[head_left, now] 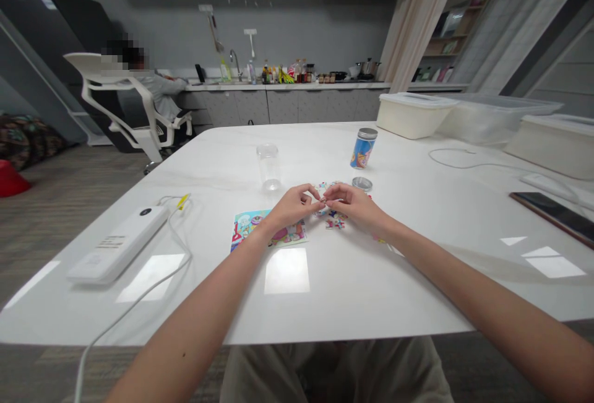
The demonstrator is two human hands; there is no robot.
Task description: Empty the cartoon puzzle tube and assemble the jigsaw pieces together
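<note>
My left hand (293, 206) and my right hand (351, 203) meet over the white table, fingertips pinched together on a small puzzle piece (323, 200). The piece is mostly hidden by the fingers. Loose colourful puzzle pieces (336, 223) lie beneath and between the hands, some covered by the right hand. Partly under my left wrist is a bright printed picture sheet (248, 225). Just beyond the hands stand a clear empty jar (269, 168) and a blue printed canister (362, 150) with a metal lid. A loose round lid (362, 184) lies near the right hand.
A white power bank (121, 243) with a cable lies at left. At right are a dark phone (557, 214), a white cable and several lidded storage bins (413, 117). Another person (160, 90) sits in a white chair at far left, near a kitchen counter (297, 87).
</note>
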